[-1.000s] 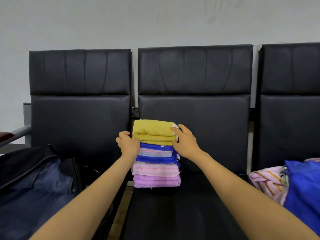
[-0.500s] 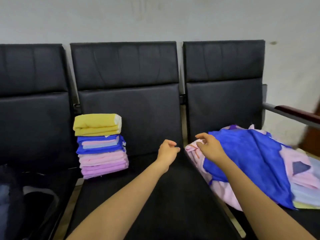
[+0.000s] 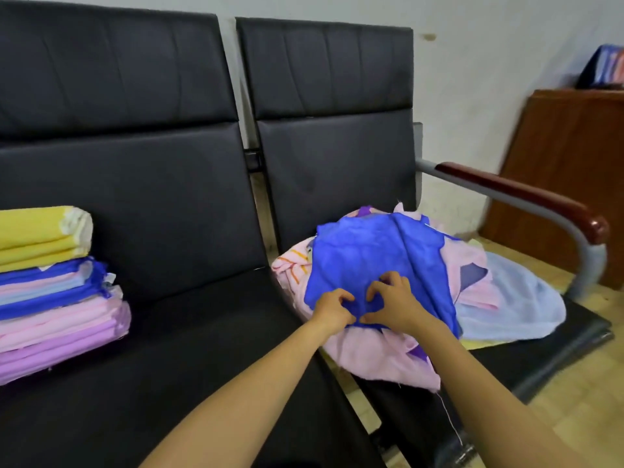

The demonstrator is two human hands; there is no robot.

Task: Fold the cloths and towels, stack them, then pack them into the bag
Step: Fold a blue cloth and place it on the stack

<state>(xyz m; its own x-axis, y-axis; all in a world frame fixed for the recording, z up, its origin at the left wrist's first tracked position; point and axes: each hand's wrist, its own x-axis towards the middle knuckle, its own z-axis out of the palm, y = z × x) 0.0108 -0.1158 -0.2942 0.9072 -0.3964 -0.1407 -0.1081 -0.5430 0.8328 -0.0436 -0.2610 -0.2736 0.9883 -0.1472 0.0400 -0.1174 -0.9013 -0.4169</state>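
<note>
My left hand [image 3: 332, 307] and right hand [image 3: 391, 300] are pinching the crumpled royal-blue cloth [image 3: 364, 251] at 2 o'clock. The folded multicoloured towel stack [image 3: 50, 292] is waiting at 9. The unfolded pink pile [image 3: 371, 359] and the bagging are remaining.

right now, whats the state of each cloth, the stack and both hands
folded stack: folded, neat, yellow towel on top
blue cloth: unfolded, atop the loose pile, near edge pinched by both hands
pink cloth: unfolded, crumpled under the blue cloth
light blue cloth: unfolded, spread on the right seat
left hand: fingers curled, pinching the blue cloth
right hand: fingers curled, pinching the blue cloth
</note>
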